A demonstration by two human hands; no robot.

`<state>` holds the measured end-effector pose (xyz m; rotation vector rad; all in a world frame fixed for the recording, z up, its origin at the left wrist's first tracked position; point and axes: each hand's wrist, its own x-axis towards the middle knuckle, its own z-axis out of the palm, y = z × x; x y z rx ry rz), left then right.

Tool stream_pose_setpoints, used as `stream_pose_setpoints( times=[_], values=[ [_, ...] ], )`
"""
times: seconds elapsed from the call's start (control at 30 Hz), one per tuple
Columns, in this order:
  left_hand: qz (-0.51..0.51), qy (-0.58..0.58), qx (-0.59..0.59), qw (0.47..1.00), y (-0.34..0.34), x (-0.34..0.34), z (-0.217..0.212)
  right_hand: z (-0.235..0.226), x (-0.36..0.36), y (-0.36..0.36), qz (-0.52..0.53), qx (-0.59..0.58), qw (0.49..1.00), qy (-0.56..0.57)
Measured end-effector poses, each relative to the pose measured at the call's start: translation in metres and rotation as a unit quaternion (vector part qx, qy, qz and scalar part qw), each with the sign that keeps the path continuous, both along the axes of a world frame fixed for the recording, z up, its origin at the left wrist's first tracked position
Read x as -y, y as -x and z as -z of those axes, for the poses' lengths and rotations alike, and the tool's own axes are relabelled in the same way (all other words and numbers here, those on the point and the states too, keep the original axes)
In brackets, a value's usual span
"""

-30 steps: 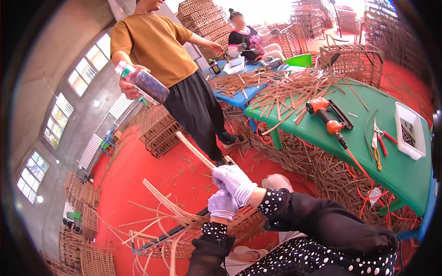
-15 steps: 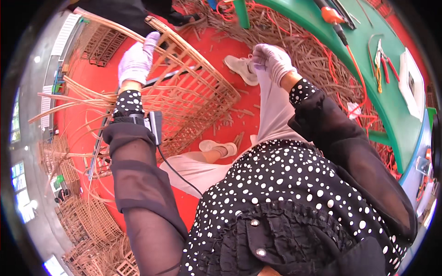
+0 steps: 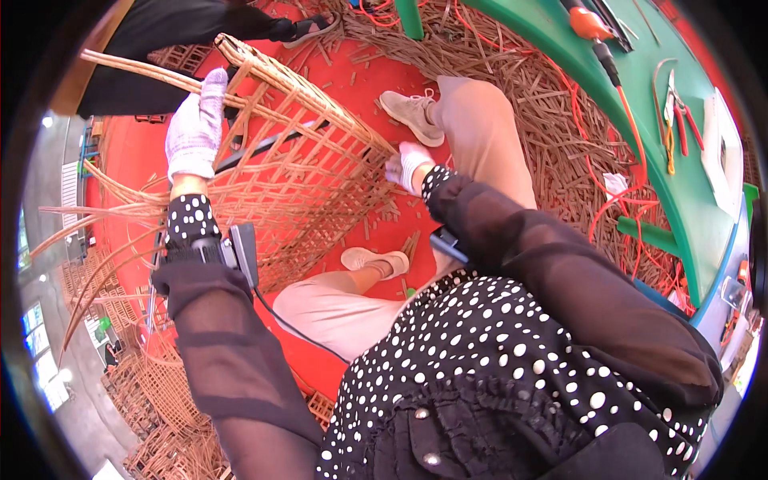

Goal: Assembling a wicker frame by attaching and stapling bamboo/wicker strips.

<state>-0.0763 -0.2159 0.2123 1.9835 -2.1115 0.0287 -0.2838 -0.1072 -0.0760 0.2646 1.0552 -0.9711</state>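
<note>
Brown woven strips make up the basket [image 3: 308,160], which stands tilted over the red floor [image 3: 132,140]. At its upper left end, the left hand [image 3: 194,132] pinches loose canes [image 3: 140,68] under the thumb. The right hand [image 3: 410,166], a moment ago apart from the basket, has come to its right corner, so both ends seem steadied; whether those fingers grip, I cannot tell. Right of the basket lie scraps [image 3: 512,112], then the green counter [image 3: 640,104].

Gloved left hand [image 3: 196,128] gripping at upper left, thumb [image 3: 212,86] raised, left arm [image 3: 240,360] stretched up from lower edge, right arm [image 3: 576,248] bent at lower right, gloved right hand [image 3: 410,166] just above centre.
</note>
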Motion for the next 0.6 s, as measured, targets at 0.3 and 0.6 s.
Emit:
stream_pose_setpoints(
  times=[0.3,0.6],
  values=[
    [-0.003,-0.015,-0.215,0.976,-0.009,-0.007,-0.005,0.162,-0.034,-0.033,0.126,0.084,0.960,-0.237],
    [-0.065,0.012,-0.134,0.989,0.000,-0.020,-0.025,0.214,-0.013,-0.090,0.106,0.162,0.916,-0.350]
  ],
)
